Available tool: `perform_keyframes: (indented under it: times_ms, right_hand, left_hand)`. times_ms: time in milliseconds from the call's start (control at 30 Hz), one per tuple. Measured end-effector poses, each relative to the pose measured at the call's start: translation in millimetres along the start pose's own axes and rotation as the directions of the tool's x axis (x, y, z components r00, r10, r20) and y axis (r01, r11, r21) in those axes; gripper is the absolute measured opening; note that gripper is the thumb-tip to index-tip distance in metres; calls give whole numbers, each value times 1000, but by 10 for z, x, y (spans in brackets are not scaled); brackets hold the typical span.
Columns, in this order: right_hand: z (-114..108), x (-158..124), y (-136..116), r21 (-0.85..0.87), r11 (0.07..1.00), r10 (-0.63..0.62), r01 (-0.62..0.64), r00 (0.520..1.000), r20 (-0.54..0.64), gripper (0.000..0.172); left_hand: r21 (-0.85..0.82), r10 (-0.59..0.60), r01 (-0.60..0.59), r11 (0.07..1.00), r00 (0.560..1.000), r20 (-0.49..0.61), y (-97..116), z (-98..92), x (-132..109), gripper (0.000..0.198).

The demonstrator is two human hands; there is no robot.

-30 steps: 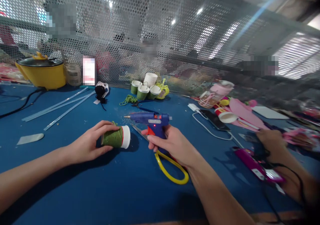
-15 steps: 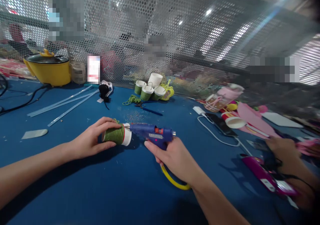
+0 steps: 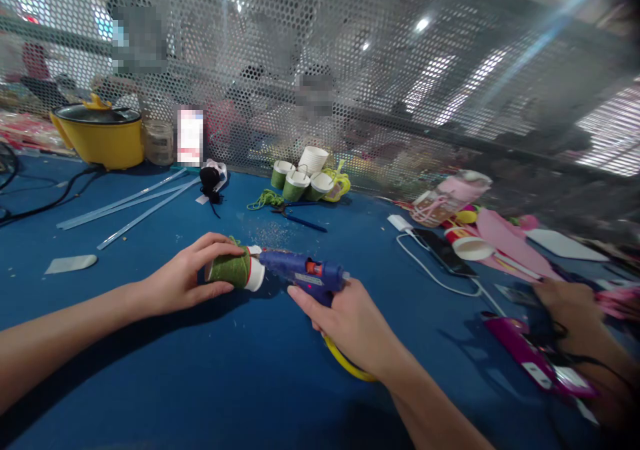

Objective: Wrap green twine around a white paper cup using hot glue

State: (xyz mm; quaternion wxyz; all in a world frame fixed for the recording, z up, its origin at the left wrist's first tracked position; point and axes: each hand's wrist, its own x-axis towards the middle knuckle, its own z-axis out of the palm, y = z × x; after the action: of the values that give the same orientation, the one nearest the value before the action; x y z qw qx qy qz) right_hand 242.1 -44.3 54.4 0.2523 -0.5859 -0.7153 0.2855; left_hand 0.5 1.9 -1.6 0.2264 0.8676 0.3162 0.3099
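My left hand [image 3: 193,273] is closed round a white paper cup [image 3: 257,277] lying on its side, most of its wall wrapped in green yarn [image 3: 231,270]. The cup's bare white end points right. In my right hand [image 3: 345,323] is a blue hot glue gun [image 3: 305,270] with a small red light lit. Its nozzle is at the white part of the cup, beside the edge of the yarn; whether it touches is too small to tell. A yellow cable [image 3: 350,363] curves below the right hand.
Green-wrapped cups [image 3: 296,185], yellow yarn [image 3: 339,185] and blue-handled pliers [image 3: 305,222] lie ahead. Left are clear glue sticks [image 3: 145,215], black yarn [image 3: 209,181] and a yellow pot [image 3: 103,142]. Rightward are a phone [image 3: 444,253], a purple device [image 3: 520,347] and another person's hand [image 3: 570,303].
The glue gun's rear has dipped slightly and its nozzle remains by the cup. The left hand and cup stay almost still; the whole view shifts a little.
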Motion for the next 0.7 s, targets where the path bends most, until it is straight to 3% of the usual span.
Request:
perform_keyframes:
  times_ms: [433,700]
  right_hand:
    - [-12,-54,-6,-88,995,-53,51,998,-23,13]
    - [22,-30,-8,-50,997,-61,58,996,-62,15]
  left_hand:
    - [5,-14,14,1000,1000,-10,-31,-3,15,39]
    - [2,-16,16,1000,1000,-25,-10,13,3,39]
